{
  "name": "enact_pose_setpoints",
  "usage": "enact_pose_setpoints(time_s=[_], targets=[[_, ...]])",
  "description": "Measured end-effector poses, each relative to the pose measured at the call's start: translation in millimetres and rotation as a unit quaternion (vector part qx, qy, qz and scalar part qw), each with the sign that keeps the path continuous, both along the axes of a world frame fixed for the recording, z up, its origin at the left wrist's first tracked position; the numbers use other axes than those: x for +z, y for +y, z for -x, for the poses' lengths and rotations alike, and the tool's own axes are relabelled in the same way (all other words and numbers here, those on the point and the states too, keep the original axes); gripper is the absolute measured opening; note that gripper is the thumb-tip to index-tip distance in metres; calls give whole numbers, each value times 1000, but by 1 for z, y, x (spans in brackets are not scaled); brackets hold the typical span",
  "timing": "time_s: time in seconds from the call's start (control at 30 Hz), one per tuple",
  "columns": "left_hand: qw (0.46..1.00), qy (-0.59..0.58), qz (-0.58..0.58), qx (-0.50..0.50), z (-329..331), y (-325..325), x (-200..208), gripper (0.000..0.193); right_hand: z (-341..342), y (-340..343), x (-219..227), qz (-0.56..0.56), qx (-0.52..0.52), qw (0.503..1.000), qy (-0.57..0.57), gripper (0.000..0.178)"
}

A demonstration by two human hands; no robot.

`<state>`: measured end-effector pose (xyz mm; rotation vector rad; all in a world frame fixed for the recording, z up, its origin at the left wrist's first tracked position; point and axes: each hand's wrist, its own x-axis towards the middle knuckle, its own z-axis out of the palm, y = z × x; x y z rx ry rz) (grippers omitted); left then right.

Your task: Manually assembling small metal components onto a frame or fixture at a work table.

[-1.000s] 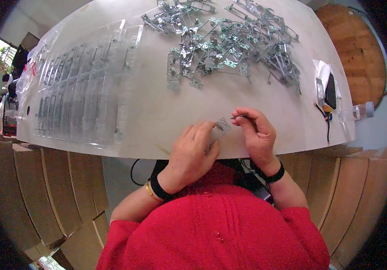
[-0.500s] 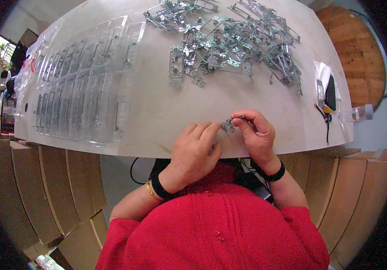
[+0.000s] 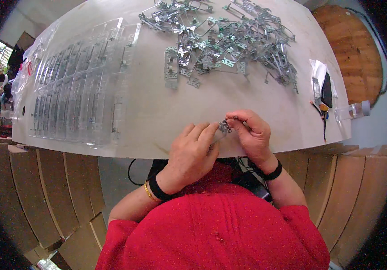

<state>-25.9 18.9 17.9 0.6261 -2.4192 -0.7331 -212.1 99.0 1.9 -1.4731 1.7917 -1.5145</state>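
Note:
Near the table's front edge, my two hands meet over a small metal bracket (image 3: pixel 223 128). My left hand (image 3: pixel 193 150) is closed on its left end, and the fingers hide much of it. With thumb and index finger, my right hand (image 3: pixel 252 135) pinches the other end, where a thin dark strip shows at the fingertips. Beyond the hands lies a heap of similar metal brackets (image 3: pixel 229 49), tangled together. A flat bracket (image 3: pixel 171 67) lies at the heap's left side.
Clear plastic trays (image 3: pixel 74 90) holding metal parts in rows cover the table's left. On the right are a dark phone-like object (image 3: pixel 326 91), an orange-handled tool (image 3: pixel 323 108) and a clear bottle (image 3: pixel 353 110). Cardboard boxes (image 3: pixel 49 189) stand below the table. A round wooden board (image 3: pixel 349 54) stands beyond it.
The view has shifted slightly, moving the scene a little left. Both hands keep hold of the bracket, with hardly any change in their grip.

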Motion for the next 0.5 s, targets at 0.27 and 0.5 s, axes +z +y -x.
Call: enact_pose_setpoints(time_s=[0.27,0.5], targets=[[1000,-3,11,0,-2,0,-1,49,1,1,0,-7,1,1000,-25,14],[1000,-12,18,4,-1,0,0,48,-1,1,1,1,3,1000,-1,16]])
